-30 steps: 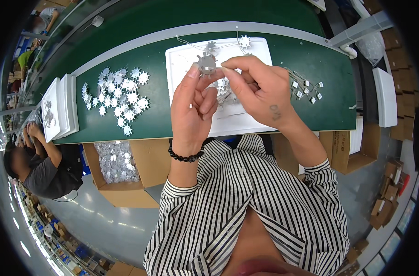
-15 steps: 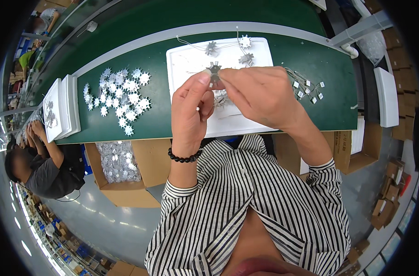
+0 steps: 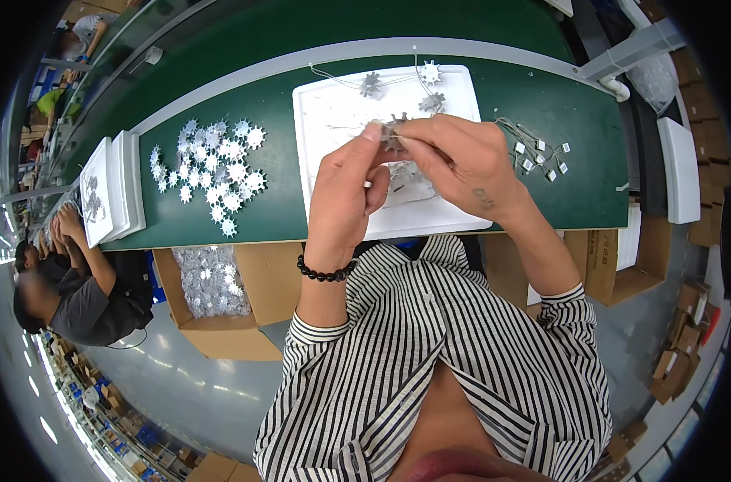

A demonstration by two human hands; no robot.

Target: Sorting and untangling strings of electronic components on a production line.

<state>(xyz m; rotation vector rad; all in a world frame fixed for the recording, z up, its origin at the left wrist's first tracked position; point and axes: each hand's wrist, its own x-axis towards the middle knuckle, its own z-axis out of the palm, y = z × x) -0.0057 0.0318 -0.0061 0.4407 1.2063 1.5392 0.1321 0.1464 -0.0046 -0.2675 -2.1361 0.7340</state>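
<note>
Above a white foam tray [image 3: 311,173], my left hand [image 3: 345,193] and my right hand [image 3: 470,165] meet at a silver gear-shaped metal piece [image 3: 394,143]. Both hands pinch it between thumb and fingers, which hide part of it. A small white connector [image 3: 368,185] shows by the curled fingers of my left hand. Under the hands, partly covered, lie clear and silvery parts [image 3: 405,178]. Toward the tray's far edge are more gear-shaped pieces, a grey one [image 3: 370,83], a bright one [image 3: 430,73] and another grey one [image 3: 431,103], with thin wires running among them.
Many loose silver gear-shaped pieces [image 3: 213,173] cover the green table [image 3: 281,217] at left. White connectors on wires [image 3: 539,154] lie at right. Stacked white trays [image 3: 124,189] stand at the left end, beside a co-worker [image 3: 92,297]. Below sits a cardboard box [image 3: 273,281] holding bagged parts.
Both hands have shifted slightly right with the gear-shaped piece, which is now turned and more covered by the fingers. The whole view has also slid a little.
</note>
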